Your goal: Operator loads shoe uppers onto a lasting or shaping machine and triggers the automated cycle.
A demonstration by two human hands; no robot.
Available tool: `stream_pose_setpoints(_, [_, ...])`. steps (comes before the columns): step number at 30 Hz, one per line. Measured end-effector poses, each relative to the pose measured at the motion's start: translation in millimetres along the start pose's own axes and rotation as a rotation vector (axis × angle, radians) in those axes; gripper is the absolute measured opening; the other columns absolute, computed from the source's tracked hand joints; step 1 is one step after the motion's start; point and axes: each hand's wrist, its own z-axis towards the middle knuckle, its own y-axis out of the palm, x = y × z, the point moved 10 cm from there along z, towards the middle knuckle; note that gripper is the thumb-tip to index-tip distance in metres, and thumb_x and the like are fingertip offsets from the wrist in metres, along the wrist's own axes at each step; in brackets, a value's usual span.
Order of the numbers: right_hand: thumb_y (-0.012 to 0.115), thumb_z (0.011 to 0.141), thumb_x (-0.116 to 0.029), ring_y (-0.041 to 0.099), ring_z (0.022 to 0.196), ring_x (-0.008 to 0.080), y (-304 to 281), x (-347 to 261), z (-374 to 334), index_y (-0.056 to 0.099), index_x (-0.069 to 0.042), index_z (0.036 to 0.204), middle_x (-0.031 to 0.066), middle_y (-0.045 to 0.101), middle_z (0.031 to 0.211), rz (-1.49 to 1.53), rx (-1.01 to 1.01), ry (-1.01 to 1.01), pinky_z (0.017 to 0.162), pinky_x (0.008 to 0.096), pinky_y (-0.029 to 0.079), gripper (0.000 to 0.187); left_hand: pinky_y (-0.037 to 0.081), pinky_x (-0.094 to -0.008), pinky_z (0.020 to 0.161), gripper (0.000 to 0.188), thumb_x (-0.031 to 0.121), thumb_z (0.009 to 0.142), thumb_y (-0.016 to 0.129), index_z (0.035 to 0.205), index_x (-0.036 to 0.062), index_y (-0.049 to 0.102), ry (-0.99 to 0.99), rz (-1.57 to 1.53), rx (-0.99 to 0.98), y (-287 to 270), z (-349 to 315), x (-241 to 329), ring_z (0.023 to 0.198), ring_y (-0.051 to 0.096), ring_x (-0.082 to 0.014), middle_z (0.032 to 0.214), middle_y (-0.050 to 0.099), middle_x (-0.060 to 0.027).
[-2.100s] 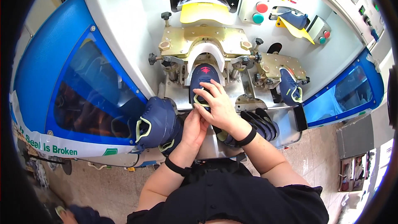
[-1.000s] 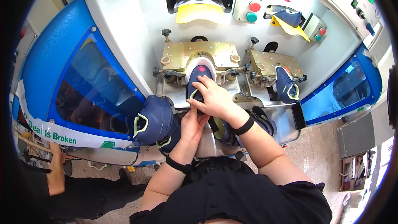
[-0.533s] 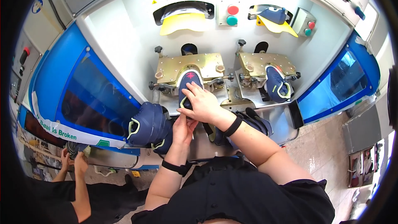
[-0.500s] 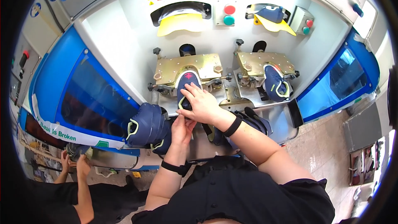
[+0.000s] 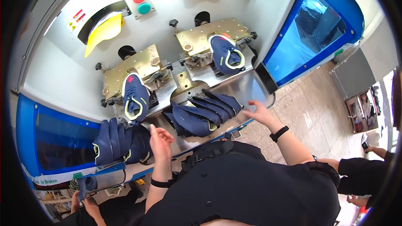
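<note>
My left hand (image 5: 161, 143) is empty, its fingers spread, between two stacks of shoe uppers. My right hand (image 5: 260, 114) hangs open with nothing in it, just right of the middle stack of navy uppers (image 5: 201, 117). Left of my left hand stands another stack of navy uppers (image 5: 115, 140). Ahead, a navy shoe upper with lime lining and a red mark (image 5: 136, 94) rests toe-first at the left brass-coloured plate (image 5: 132, 69). A similar navy upper (image 5: 225, 54) rests at the right brass-coloured plate (image 5: 201, 35). Neither hand touches an upper.
Blue window panels (image 5: 63, 138) flank the white machine bay. Yellow flaps (image 5: 104, 31) hang from its back wall, beside a red and a green button (image 5: 143, 8). Two co-workers' arms show: hands (image 5: 83, 204) at lower left holding dark material, and a black sleeve (image 5: 364, 175) at right.
Both hands have come off the left upper and moved apart, the right one to the right. My view has turned right, bringing the middle stack into full sight.
</note>
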Motion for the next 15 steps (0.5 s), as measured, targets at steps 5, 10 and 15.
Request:
stream_pose_setpoints(5, [0.084, 0.077, -0.028, 0.059, 0.109, 0.0305, 44.2, 26.5, 0.3, 0.061, -0.009, 0.113, 0.0164, 0.057, 0.120, 0.209, -0.166, 0.033, 0.090, 0.0368, 0.050, 0.047, 0.048, -0.0225, 0.052, 0.029, 0.027, 0.102, 0.054, 0.117, 0.0020, 0.058, -0.049, 0.437, -0.679, 138.8, -35.4, -30.7, 0.055, 0.060, -0.0104, 0.066, 0.062, -0.0044])
stream_pose_setpoints(10, [0.082, 0.077, -0.016, 0.063, 0.079, 0.0261, -1.1, -17.5, -3.9, 0.059, -0.008, 0.102, 0.0118, 0.057, 0.102, 0.169, 0.009, -0.327, 0.073, 0.0327, 0.053, 0.035, 0.049, -0.0240, 0.057, 0.057, 0.029, 0.100, 0.060, 0.147, 0.0065, 0.037, -0.276, 0.727, -0.733, 170.2, -25.3, -89.8, 0.061, 0.065, -0.0134, 0.078, 0.071, -0.0081])
stream_pose_setpoints(15, [0.080, 0.076, -0.012, 0.064, 0.077, 0.0238, -56.2, -91.9, -25.2, 0.059, -0.005, 0.094, 0.0084, 0.061, 0.095, -0.042, -0.134, -0.370, 0.064, 0.0314, 0.050, 0.028, 0.053, -0.0266, 0.067, 0.068, 0.030, 0.098, 0.063, 0.151, 0.0036, 0.030, -0.285, 0.778, -0.647, 156.1, -20.9, -107.2, 0.078, 0.069, -0.0162, 0.097, 0.073, -0.0111])
